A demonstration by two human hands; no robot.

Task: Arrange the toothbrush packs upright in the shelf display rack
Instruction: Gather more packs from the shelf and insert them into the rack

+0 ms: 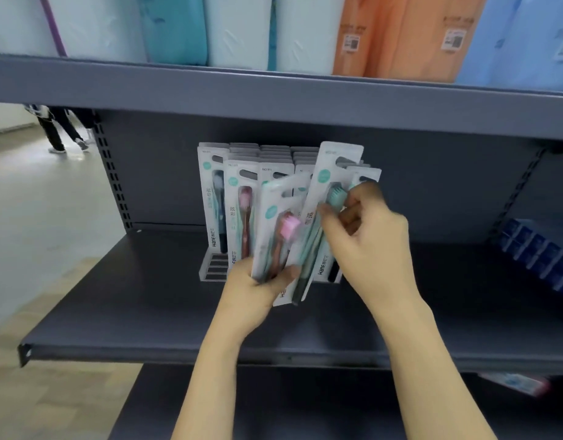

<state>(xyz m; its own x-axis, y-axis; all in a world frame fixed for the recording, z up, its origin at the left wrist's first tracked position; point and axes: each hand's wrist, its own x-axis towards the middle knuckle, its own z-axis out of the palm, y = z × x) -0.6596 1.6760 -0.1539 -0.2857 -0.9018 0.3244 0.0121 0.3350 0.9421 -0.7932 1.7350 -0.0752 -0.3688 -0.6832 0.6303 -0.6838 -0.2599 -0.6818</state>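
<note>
A clear plastic display rack (214, 268) stands on the dark grey shelf (146, 312) and holds several upright rows of white toothbrush packs (238, 201). In front of the rack, my left hand (257, 290) grips a small bundle of packs by their lower ends; the front pack (280, 223) shows a pink brush head. My right hand (366, 236) pinches a pack with a teal brush (329, 179), tilted and raised above the bundle, at the rack's right side. The rack's right part is hidden behind my hands.
An upper shelf (273, 96) overhangs closely, loaded with large soft packages in white, teal, orange and blue (410, 36). Blue packaged goods (547, 255) lie at the shelf's right end. A person's legs (64, 128) show on the aisle floor at the far left.
</note>
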